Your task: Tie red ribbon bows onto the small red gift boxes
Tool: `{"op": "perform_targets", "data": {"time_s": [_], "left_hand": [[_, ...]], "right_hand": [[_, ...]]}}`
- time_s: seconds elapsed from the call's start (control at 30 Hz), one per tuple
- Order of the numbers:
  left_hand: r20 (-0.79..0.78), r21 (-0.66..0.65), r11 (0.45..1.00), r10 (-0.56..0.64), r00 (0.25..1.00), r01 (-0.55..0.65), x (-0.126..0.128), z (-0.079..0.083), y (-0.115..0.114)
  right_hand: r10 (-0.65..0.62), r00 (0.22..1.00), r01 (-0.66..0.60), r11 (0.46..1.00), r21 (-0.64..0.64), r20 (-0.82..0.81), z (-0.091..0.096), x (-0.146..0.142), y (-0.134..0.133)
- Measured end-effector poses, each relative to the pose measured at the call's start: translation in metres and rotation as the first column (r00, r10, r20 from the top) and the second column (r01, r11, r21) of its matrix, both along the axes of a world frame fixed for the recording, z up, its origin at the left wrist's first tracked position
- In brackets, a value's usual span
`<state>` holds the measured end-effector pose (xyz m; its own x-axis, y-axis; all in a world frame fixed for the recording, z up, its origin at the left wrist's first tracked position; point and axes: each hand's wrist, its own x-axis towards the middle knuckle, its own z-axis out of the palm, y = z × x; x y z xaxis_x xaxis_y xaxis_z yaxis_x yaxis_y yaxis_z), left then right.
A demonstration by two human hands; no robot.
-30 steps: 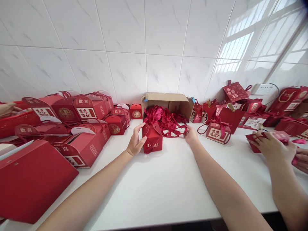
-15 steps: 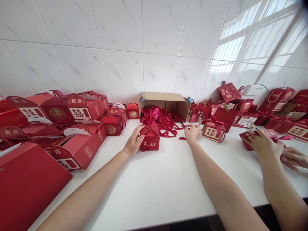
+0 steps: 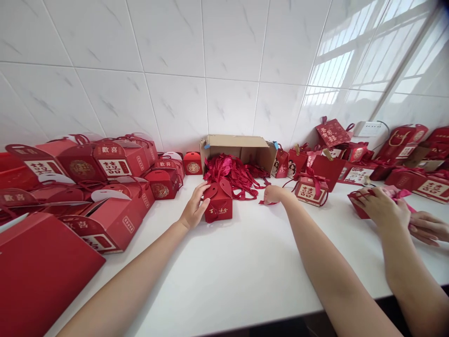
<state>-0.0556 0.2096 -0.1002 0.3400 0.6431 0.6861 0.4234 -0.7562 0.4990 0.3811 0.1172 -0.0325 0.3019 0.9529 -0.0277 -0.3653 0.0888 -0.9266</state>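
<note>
My left hand (image 3: pixel 195 206) grips the left side of a small red gift box (image 3: pixel 219 208), thumb on its front and fingers behind the upper flaps. The box stands upright on the table with gold lettering facing me. A dark red cord hangs across its front. To the right, my right hand (image 3: pixel 275 194) is closed low over the table on a red ribbon (image 3: pixel 262 202), whose end sticks out at the left; the fingertips are partly hidden. Behind the box, a tangled heap of red ribbons (image 3: pixel 233 171) spills from an open cardboard box (image 3: pixel 238 140) lying on its side.
Stacked red gift boxes (image 3: pixel 115 210) fill the left side. A finished-looking box with a bow (image 3: pixel 310 191) stands right of my right hand. A co-worker's hands (image 3: pixel 389 210) handle another red box (image 3: pixel 358 206) at far right. A power strip (image 3: pixel 367 128) is by the tiled wall.
My right hand has shifted slightly left and turned downward over the ribbon, its fingers curling in. My left hand stays on the gift box. The view has tilted slightly.
</note>
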Motion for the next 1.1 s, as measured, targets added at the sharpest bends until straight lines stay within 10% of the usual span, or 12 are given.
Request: {"op": "perform_targets", "data": {"time_s": [0.17, 0.37, 0.7, 1.1], "left_hand": [[-0.019, 0.022, 0.997, -0.075, 0.997, 0.075, 0.004, 0.002, -0.005], [-0.073, 0.033, 0.984, -0.171, 0.982, 0.174, 0.012, 0.005, -0.013], [-0.076, 0.041, 0.975, -0.215, 0.974, 0.219, 0.014, 0.004, -0.015], [-0.096, 0.069, 0.972, -0.218, 0.971, 0.225, 0.016, 0.005, -0.017]], "right_hand": [[0.205, 0.812, -0.257, 0.966, 0.020, 0.546, 0.039, -0.142, 0.057], [0.229, 0.393, -0.521, 0.854, 0.010, 0.891, 0.046, -0.174, 0.062], [0.185, 0.506, -0.625, 0.752, 0.210, 0.843, 0.020, -0.163, 0.087], [0.248, 0.513, -0.609, 0.780, 0.145, 0.822, 0.019, -0.178, 0.076]]}}
